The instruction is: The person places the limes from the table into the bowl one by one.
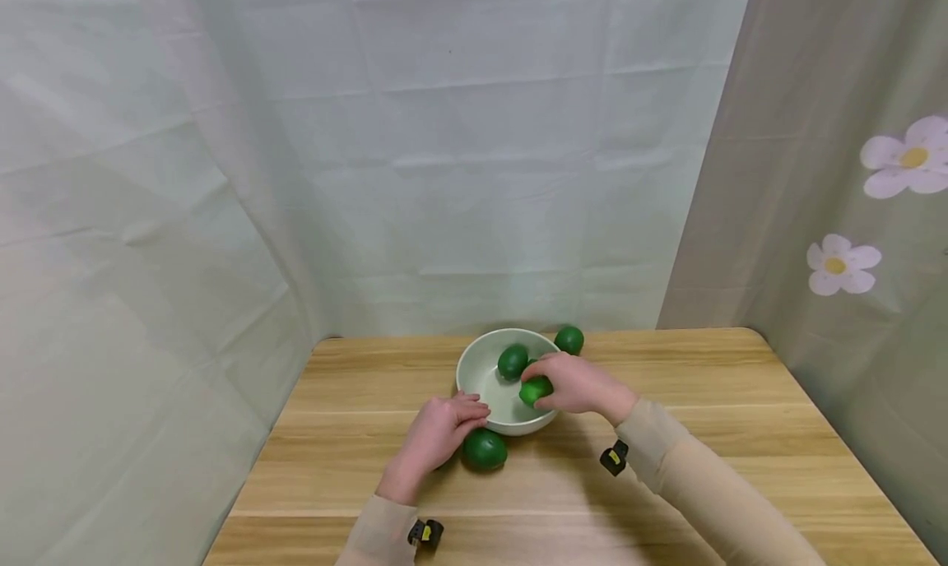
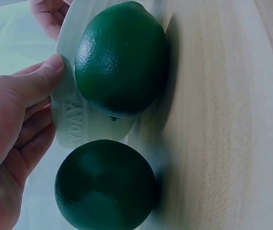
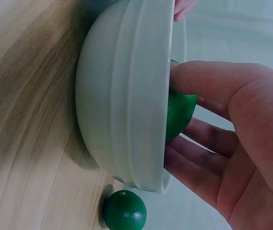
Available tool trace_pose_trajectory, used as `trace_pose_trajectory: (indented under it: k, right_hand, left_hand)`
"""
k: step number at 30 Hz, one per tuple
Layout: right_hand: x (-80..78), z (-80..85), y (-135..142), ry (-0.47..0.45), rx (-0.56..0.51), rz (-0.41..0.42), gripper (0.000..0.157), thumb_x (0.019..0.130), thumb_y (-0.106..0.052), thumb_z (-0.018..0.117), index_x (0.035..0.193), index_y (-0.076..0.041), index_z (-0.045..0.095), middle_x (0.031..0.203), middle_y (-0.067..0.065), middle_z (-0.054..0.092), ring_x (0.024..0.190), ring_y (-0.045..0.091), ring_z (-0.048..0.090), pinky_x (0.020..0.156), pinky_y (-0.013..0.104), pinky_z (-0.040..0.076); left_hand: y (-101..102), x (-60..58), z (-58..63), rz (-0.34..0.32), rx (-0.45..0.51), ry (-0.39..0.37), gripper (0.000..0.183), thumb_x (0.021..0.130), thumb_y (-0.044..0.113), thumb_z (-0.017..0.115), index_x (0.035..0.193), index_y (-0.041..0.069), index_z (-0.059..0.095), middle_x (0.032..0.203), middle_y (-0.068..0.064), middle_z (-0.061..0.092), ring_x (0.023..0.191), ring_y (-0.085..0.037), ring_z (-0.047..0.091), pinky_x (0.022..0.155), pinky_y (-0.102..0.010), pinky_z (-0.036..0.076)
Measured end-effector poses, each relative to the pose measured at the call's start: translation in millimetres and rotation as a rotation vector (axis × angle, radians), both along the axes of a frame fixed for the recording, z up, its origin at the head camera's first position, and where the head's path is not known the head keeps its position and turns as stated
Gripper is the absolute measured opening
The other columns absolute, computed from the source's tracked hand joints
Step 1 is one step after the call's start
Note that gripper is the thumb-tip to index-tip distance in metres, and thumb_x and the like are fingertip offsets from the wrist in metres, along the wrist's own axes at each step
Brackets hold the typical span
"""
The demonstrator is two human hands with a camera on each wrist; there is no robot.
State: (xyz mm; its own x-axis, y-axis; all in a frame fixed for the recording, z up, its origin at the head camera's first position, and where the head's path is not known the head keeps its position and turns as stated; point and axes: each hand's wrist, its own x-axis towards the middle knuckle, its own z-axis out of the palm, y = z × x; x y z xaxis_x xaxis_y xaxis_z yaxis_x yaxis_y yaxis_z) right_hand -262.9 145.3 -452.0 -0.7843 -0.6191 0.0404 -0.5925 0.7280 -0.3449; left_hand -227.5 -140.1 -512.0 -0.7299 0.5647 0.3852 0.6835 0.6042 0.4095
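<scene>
A pale green bowl stands on the table, with a dark green lime inside it. My right hand reaches over the bowl's right side and grips a brighter green lime within the rim, thumb on one side and fingers on the other. At the near left rim, my left hand holds the bowl's edge between thumb and fingers. Close below that hand, a dark lime lies against the bowl's outside. Another dark lime sits beside it, mostly hidden by the left hand in the head view.
Behind the bowl's right side, one more lime rests near the table's back edge. The wood-grain table meets a pale curtain at the back. Flower-patterned cloth hangs on the right.
</scene>
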Motion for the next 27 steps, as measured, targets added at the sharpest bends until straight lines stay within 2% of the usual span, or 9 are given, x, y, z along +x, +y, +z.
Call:
trace_pose_trajectory:
  k: [5,9,18,23,27]
  right_hand:
    - [-3.1,-0.7,-4,-0.014,0.031,0.019,0.035,0.087,-0.013,0.09,0.12,-0.009,0.08,0.117,0.001,0.076,0.107,0.018,0.067,0.099,0.04,0.059]
    - [-4.5,-2.9,-8,0.012,0.046,0.05,0.031,0.083,-0.009,0.091,0.113,-0.008,0.082,0.11,0.0,0.078,0.1,0.015,0.068,0.095,0.039,0.06]
    - [-5.3,-5.6,-15,0.019,0.091,0.082,0.024,0.079,-0.004,0.09,0.101,-0.011,0.084,0.092,-0.007,0.076,0.077,0.007,0.057,0.078,0.029,0.057]
    - [-9.9,-3.3,-20,0.046,0.131,0.104,0.018,0.078,0.0,0.087,0.089,-0.014,0.081,0.076,-0.009,0.066,0.068,0.008,0.048,0.067,0.026,0.048]
    - [-11.3,-1.3,-25,0.05,0.179,0.108,0.019,0.081,0.002,0.085,0.083,-0.016,0.078,0.071,-0.01,0.059,0.066,0.009,0.045,0.064,0.026,0.045]
  left_hand:
    - [-1,-1.0,-0.8,-0.001,-0.007,0.016,0.019,0.097,0.016,0.081,0.114,0.008,0.085,0.116,-0.003,0.08,0.121,-0.028,0.072,0.107,-0.048,0.056]
    - [-2,-0.4,-2.2,-0.011,-0.01,0.042,0.019,0.096,0.016,0.081,0.113,0.008,0.085,0.115,-0.002,0.081,0.12,-0.028,0.073,0.106,-0.048,0.057]
    - [-2,2.7,-4.8,-0.015,-0.009,0.031,0.019,0.097,0.017,0.081,0.113,0.009,0.085,0.116,-0.002,0.08,0.121,-0.029,0.073,0.106,-0.048,0.057]
    - [-1,-0.4,-3.4,-0.01,-0.012,0.041,0.019,0.097,0.016,0.08,0.113,0.008,0.085,0.115,-0.002,0.081,0.121,-0.027,0.072,0.107,-0.048,0.057]
    - [-1,-0.9,-1.5,-0.009,-0.006,0.032,0.019,0.096,0.016,0.081,0.113,0.008,0.085,0.115,-0.002,0.081,0.121,-0.027,0.073,0.107,-0.048,0.057]
